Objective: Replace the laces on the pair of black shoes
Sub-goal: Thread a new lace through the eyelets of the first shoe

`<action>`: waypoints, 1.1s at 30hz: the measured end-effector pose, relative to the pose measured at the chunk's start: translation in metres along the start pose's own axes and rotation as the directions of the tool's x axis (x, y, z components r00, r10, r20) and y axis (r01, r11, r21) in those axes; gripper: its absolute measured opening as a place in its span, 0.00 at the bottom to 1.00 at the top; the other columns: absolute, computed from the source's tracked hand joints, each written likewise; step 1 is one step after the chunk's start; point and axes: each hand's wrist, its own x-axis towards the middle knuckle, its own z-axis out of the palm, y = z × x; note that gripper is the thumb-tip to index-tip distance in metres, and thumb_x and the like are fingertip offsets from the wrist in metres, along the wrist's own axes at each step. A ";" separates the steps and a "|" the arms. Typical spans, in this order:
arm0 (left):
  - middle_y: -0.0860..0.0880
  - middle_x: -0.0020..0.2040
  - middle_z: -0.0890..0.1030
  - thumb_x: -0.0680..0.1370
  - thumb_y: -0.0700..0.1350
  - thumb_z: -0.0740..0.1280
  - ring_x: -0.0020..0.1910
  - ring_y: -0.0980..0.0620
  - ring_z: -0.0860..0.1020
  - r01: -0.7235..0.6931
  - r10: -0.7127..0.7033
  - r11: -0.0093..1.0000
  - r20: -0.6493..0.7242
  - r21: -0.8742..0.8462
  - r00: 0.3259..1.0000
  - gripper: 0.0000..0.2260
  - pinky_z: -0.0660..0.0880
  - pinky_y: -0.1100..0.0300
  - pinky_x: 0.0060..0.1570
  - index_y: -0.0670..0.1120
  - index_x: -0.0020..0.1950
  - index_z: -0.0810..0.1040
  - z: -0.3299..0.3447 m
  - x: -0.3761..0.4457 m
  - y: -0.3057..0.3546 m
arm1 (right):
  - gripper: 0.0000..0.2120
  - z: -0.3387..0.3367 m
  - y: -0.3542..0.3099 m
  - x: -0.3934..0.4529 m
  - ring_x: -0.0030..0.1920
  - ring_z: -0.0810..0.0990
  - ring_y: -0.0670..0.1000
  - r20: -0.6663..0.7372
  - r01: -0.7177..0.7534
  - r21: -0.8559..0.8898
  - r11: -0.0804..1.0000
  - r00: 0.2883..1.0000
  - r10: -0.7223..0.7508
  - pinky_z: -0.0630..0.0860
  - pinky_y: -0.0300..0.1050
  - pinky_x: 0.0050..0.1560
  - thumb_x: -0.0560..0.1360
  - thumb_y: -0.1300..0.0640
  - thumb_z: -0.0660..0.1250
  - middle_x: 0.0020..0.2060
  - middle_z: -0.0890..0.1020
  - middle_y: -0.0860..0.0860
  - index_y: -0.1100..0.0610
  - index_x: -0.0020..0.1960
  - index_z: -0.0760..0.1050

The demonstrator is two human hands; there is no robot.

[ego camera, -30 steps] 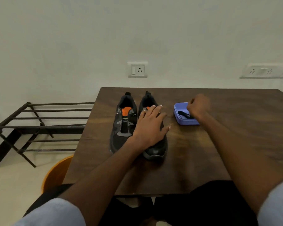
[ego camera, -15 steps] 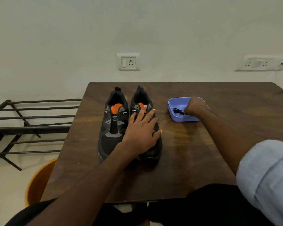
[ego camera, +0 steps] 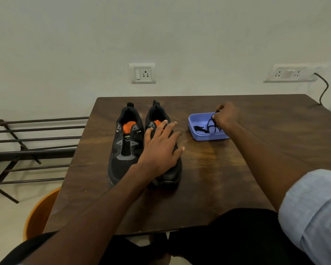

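Two black shoes with orange tongues stand side by side on the brown wooden table (ego camera: 208,178), toes toward me, with no laces in them. The left shoe (ego camera: 125,146) is uncovered. My left hand (ego camera: 161,148) rests flat on top of the right shoe (ego camera: 170,174), fingers straight and spread. To the right is a small purple tray (ego camera: 197,135). My right hand (ego camera: 225,115) is over the tray and pinches a black lace (ego camera: 211,124), which hangs in loops down into the tray. Another dark lace piece (ego camera: 199,128) lies on the tray floor.
A dark metal rack (ego camera: 27,150) stands to the left of the table. An orange tub (ego camera: 38,215) sits on the floor by the table's near-left corner. The wall behind carries two socket plates, with a black cable (ego camera: 323,88) dropping at the far right.
My right hand has lifted from inside the tray, drawing the black lace upward. My left hand has stayed on the right shoe. The camera has shifted a little.
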 end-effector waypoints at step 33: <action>0.47 0.32 0.74 0.82 0.35 0.60 0.24 0.58 0.63 0.203 -0.267 0.289 0.124 -0.935 0.956 0.15 0.58 0.65 0.24 0.44 0.56 0.86 -0.091 -0.033 -0.019 | 0.04 -0.069 -0.063 -0.152 0.44 0.79 0.56 0.153 0.063 -0.354 0.933 0.988 -0.009 0.78 0.49 0.52 0.74 0.58 0.68 0.43 0.81 0.55 0.58 0.45 0.78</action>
